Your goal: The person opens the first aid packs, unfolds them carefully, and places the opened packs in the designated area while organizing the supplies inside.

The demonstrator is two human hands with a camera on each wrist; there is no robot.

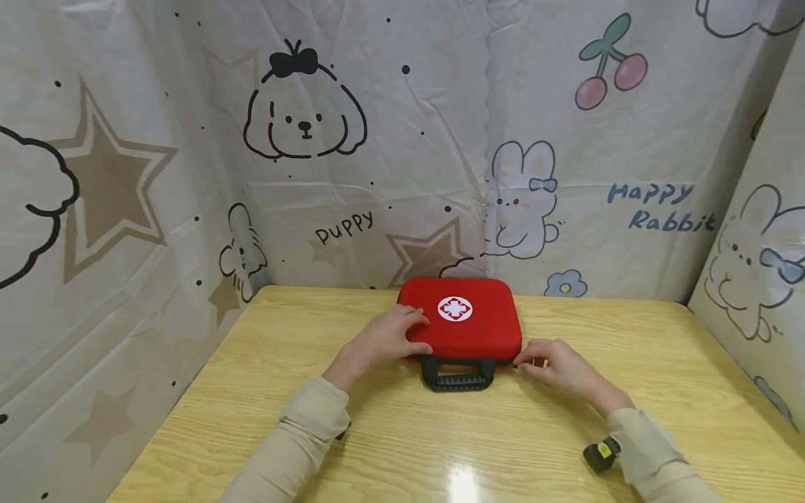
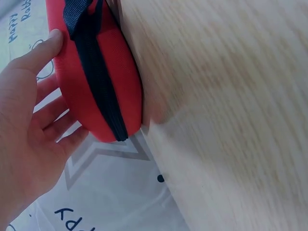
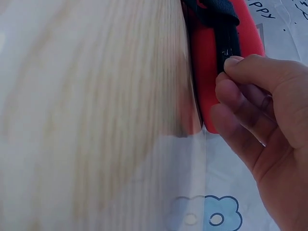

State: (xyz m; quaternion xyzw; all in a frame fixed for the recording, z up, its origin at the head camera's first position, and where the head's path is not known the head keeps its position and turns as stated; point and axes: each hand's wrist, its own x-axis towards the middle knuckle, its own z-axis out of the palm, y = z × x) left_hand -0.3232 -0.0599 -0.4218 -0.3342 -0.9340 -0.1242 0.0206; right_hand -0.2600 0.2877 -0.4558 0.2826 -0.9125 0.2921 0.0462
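A red first-aid case (image 1: 465, 335) with a white cross emblem lies flat on the table, its black handle (image 1: 458, 381) toward me. My left hand (image 1: 391, 332) rests on the case's left end, fingers spread and only gently bent. In the left wrist view the thumb touches the top near the front edge, and the black zipper (image 2: 102, 79) runs around the side to the left end. At the front right corner my right hand (image 1: 562, 366) pinches the zipper pull between thumb and index finger. The fingertips hide most of the pull; the zipper band (image 3: 226, 41) shows above them.
The light wooden table (image 1: 402, 440) meets a cartoon-printed cloth (image 1: 402, 140) behind the case, with more cloth hanging at both sides. A small black device with a yellow label (image 1: 602, 454) is strapped at the right wrist.
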